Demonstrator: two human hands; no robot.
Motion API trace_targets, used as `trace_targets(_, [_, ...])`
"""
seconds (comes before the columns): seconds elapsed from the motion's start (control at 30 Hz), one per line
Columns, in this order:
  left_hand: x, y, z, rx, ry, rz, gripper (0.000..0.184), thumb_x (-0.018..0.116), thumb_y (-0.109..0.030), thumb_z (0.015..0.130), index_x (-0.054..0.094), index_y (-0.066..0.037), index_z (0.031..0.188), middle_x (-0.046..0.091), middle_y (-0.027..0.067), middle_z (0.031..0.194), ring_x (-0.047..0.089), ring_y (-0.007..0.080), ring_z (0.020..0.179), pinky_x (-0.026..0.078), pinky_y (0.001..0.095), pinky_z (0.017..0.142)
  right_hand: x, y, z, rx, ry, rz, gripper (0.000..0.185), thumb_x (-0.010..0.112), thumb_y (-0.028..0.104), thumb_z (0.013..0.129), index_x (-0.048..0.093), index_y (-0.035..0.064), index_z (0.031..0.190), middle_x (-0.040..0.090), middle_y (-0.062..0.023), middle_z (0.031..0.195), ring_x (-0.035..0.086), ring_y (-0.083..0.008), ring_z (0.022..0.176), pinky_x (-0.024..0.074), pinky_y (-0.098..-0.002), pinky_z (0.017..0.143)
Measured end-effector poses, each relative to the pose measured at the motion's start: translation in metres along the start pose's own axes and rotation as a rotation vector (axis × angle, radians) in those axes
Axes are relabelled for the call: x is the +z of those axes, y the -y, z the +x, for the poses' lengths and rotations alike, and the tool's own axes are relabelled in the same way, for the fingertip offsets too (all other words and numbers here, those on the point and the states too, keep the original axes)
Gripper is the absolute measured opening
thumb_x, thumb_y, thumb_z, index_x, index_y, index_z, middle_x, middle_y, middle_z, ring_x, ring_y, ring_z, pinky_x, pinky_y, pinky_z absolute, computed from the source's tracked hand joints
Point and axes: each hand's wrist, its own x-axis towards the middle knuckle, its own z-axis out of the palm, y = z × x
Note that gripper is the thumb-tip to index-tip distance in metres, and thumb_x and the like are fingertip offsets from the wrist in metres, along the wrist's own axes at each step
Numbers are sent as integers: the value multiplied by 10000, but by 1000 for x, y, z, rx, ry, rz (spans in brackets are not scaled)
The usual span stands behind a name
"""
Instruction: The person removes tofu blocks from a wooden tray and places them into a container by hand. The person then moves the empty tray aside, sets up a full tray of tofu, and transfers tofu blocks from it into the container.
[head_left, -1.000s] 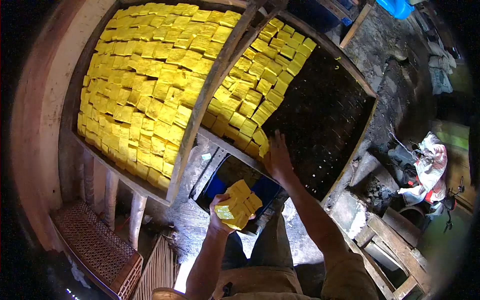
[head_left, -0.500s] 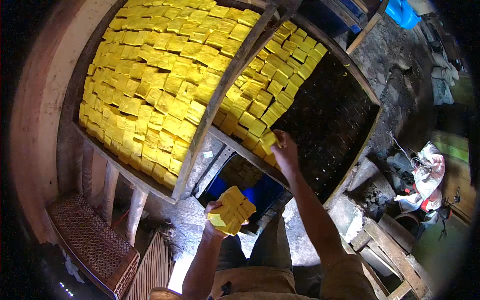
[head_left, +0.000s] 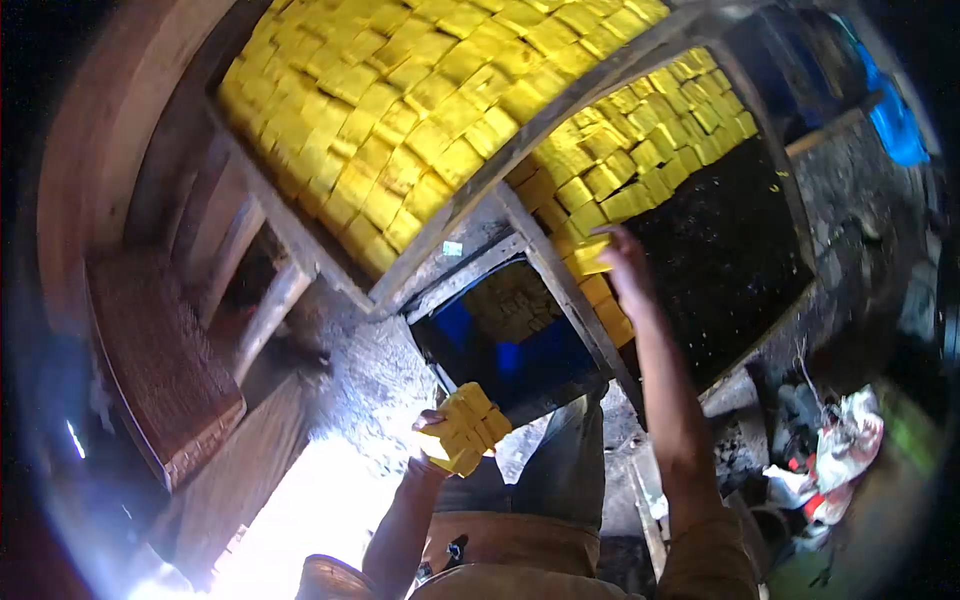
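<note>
My left hand (head_left: 428,432) is closed under a small stack of yellow tofu blocks (head_left: 472,425), held up in front of my waist. My right hand (head_left: 630,268) reaches over the dark tray (head_left: 720,260), its fingers bent around one yellow tofu block (head_left: 592,256) at the near end of the rows. That block touches or sits just above its neighbours; I cannot tell which. Packed tofu rows (head_left: 640,150) cover the tray's far left side. Orange-tinted blocks (head_left: 612,318) line its near rail, partly behind my right wrist.
A wooden-framed rack (head_left: 340,280) full of yellow blocks (head_left: 400,110) stands at the left. Below the rails is a dark opening with a blue container (head_left: 450,325). A brown woven bench (head_left: 160,350) is at the left, white-and-red sacks (head_left: 850,440) at the right.
The camera view has turned, so the rack and tray appear farther right. My right hand, with the block, now looks lower over the rows. My left hand still holds its stack.
</note>
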Motion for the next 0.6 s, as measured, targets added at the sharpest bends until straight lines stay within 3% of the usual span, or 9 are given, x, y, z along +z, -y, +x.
trace_targets(0.07, [-31,21,-12,91,-34,-23,769,614,-423,710,457,-19,1346,516,230,1300,543,406,1137,446,511,973,-26,0,-7,140,-46,330,465,585,150,743,554,81,1202,622,-54,1030,611,-180,944,491,-314,821])
trace_targets(0.1, [-48,31,-14,67,71,-223,795,615,-498,731,441,-29,1349,501,226,1313,520,412,1159,447,533,962,-36,-4,-22,108,-83,472,443,560,163,788,548,47,1216,624,-70,1107,602,-205,1027,483,-338,884])
trace_targets(0.13, [-58,43,-14,43,188,-422,826,616,-573,753,425,-39,1353,486,222,1325,496,419,1180,447,555,952,-34,12,-44,80,-105,648,293,572,153,777,617,39,1043,648,-79,1042,616,-204,970,477,-357,891])
trace_targets(0.23, [-58,76,-18,199,206,-372,815,603,-562,746,437,-28,1340,483,227,1325,500,422,1167,452,553,934,-12,30,-112,116,136,903,549,517,132,781,468,-32,1303,564,-142,1262,558,-279,1154,434,-401,1017])
trace_targets(0.33, [-33,89,-12,185,222,-643,794,635,-467,695,449,-1,1311,499,252,1270,567,431,1045,484,550,856,61,31,-141,222,428,924,589,601,176,754,467,23,1307,590,-165,1201,601,-350,1067,543,-443,832])
trace_targets(0.4, [-26,88,-14,335,73,-321,760,630,-388,681,446,6,1304,515,242,1240,568,426,1030,482,537,854,96,3,-137,480,464,700,445,599,205,789,507,104,1213,606,-144,1099,663,-371,893,559,-397,647])
trace_targets(0.47, [-42,94,-13,335,135,-420,746,616,-332,666,445,16,1303,524,238,1232,564,426,1030,470,526,878,118,-49,-115,605,469,359,341,534,174,831,482,145,1167,607,-113,1044,680,-324,741,529,-329,534])
trace_targets(0.57, [-75,97,8,283,246,-544,723,610,-309,674,444,43,1284,530,241,1217,569,398,1028,469,496,891,144,-118,-64,445,566,-349,388,625,126,794,476,143,1152,613,-87,1004,665,-181,609,469,-234,447])
trace_targets(0.6, [-71,91,11,185,420,-746,699,606,-295,685,449,48,1274,537,242,1210,572,373,1034,470,475,904,150,-132,-49,330,616,-555,402,681,130,769,505,123,1131,616,-94,962,671,-192,705,493,-283,501])
